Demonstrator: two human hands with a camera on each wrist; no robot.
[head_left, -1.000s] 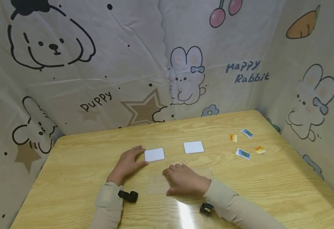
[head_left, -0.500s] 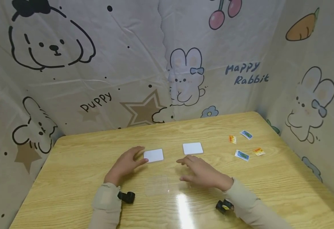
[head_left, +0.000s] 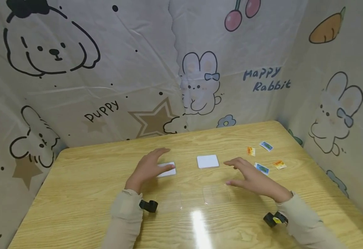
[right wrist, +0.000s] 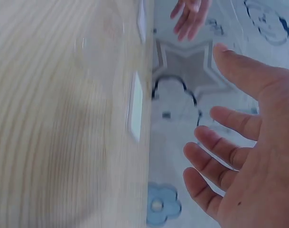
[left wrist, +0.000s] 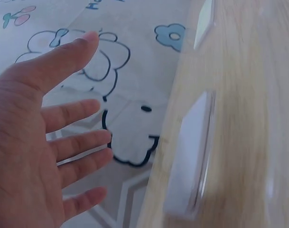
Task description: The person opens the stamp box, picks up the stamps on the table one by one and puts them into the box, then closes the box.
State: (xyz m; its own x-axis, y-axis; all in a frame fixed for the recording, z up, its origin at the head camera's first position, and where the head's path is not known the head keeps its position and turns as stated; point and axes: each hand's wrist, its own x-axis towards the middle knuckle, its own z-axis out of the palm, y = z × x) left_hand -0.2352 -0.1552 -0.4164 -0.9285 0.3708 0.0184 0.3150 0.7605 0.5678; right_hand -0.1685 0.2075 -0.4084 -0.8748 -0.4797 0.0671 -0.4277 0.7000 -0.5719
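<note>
Over the left white rectangular slab (head_left: 170, 172) hovers my left hand (head_left: 148, 169), thumb and fingers spread, holding nothing. In the left wrist view this slab (left wrist: 189, 161) shows some thickness and a clear-looking edge. A second white slab (head_left: 207, 161) lies to its right. My right hand (head_left: 254, 178) is raised right of that second slab, fingers apart, with nothing in it. Two thin see-through rectangular pieces lie on the near side: a left clear piece (head_left: 170, 200) and a right clear piece (head_left: 216, 195). Their exact kind cannot be told.
Small printed pieces lie at the right of the wooden table (head_left: 84, 180): two orange ones, an orange piece (head_left: 251, 151) and another orange piece (head_left: 279, 164), and two blue-green ones, a far piece (head_left: 266, 146) and a near piece (head_left: 262, 168). A cartoon-printed cloth (head_left: 150, 69) surrounds the table.
My right hand has left the clear pieces and moved right, uncovering them. From beside the left slab, my left hand has shifted right and forward, now covering part of it.
</note>
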